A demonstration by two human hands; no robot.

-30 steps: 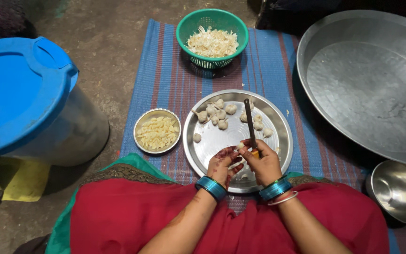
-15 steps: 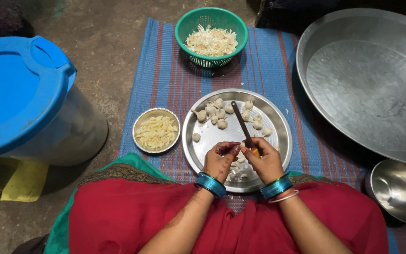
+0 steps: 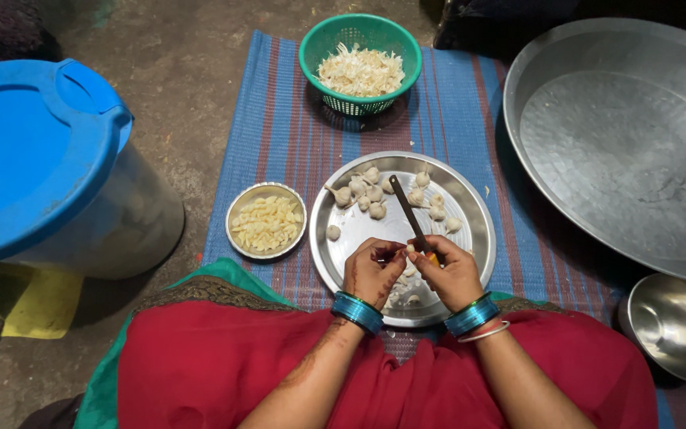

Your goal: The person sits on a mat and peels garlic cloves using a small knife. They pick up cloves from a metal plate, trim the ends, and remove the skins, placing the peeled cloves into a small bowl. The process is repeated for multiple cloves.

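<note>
Peeling garlic over steel plate [image 3: 470, 208]: left hand [image 3: 372, 270] pinching a clove [image 3: 409, 249], right hand [image 3: 452, 272] closed around knife [image 3: 407, 210]. Next calls for careful skin-lifting.

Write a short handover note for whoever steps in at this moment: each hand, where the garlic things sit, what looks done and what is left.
Left hand: pinching a small garlic piece over the steel plate.
Right hand: gripping the knife, blade pointing away over the plate.
Whole garlic bulbs: clustered at the plate's far side.
Small bowl, left of the plate: holds peeled cloves, so some are done.
Green basket, farther up the mat: holds skins.
Left: the bulbs on the plate are unpeeled.
</note>
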